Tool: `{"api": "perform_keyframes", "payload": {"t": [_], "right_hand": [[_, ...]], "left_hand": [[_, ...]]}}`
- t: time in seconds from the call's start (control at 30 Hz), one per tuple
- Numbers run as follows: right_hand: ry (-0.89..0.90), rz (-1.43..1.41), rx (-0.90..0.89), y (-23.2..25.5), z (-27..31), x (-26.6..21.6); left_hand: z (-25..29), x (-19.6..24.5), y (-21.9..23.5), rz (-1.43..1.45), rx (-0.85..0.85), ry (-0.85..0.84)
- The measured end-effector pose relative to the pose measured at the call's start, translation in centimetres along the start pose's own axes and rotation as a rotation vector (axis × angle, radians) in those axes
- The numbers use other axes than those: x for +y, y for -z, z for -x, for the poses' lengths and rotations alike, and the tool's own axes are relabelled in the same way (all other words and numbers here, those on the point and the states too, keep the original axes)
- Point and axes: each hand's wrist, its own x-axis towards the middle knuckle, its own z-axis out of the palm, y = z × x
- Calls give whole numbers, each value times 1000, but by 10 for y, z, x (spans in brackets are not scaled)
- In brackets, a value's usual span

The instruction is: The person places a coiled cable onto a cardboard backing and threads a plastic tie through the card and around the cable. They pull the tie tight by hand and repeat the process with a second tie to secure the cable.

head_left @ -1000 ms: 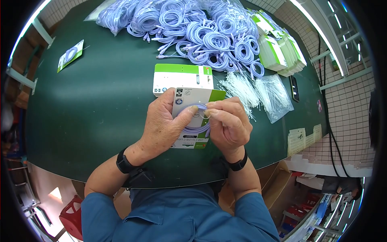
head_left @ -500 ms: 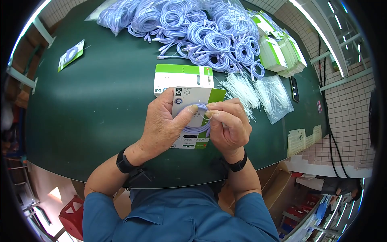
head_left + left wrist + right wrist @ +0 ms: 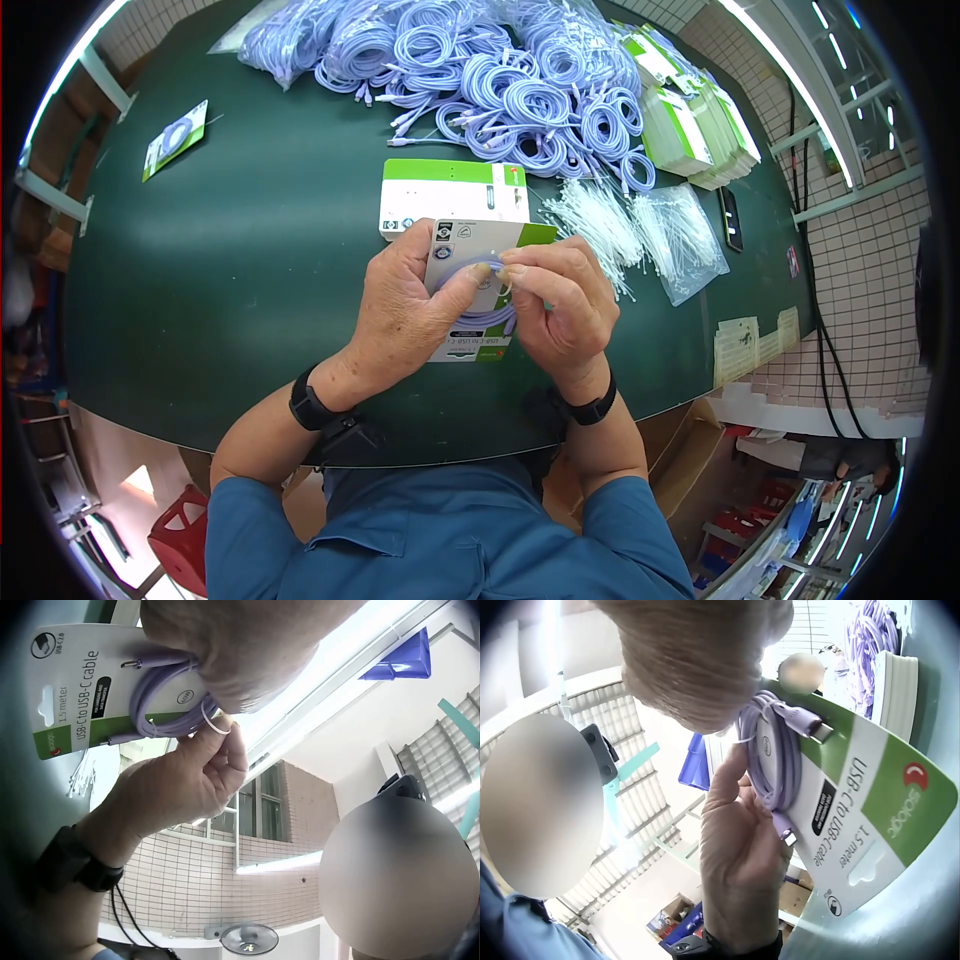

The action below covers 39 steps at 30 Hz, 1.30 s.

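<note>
My left hand (image 3: 405,305) grips a white and green packaging card (image 3: 847,825), its thumb across a coiled lilac USB-C cable (image 3: 786,765) that lies on the card's front. Printed on the card are "USB-C to USB-C cable" and "1.5 meter". A thin white cable tie (image 3: 213,720) loops around the coil near its edge. Thumb and fingers of my right hand (image 3: 567,310) pinch this tie, close beside the left thumb. Both metal cable plugs show in the right wrist view, lying over the card.
Behind the hands stands a stack of cards (image 3: 440,198). Coiled lilac cables (image 3: 535,105) heap at the back. Loose white cable ties (image 3: 595,225), a bag of ties (image 3: 680,245), a phone (image 3: 731,220) and card stacks (image 3: 675,135) lie right. One carded cable (image 3: 175,137) lies far left.
The right hand has shifted slightly left, still pinching the tie. The card has tipped a little, its lower edge now higher in the head view. The left hand keeps its hold.
</note>
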Motion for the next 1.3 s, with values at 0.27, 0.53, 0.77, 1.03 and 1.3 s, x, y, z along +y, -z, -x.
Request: {"api": "perform_keyframes", "payload": {"t": [0.27, 0.53, 0.77, 1.03, 1.3], "right_hand": [[-90, 26, -222, 20, -17, -4], [-96, 91, -294, 26, -17, -8], [-105, 107, -342, 32, -18, -6], [-687, -276, -3, 49, -13, 14], [-1281, -1291, -310, 15, 27, 52]], "left_hand": [[4, -7, -5, -148, -8, -35], [4, -11, -1, -107, -16, 25], [5, -14, -3, -87, -54, 38], [7, 6, -3, 33, -85, 103], [13, 13, -8, 103, -133, 88]]}}
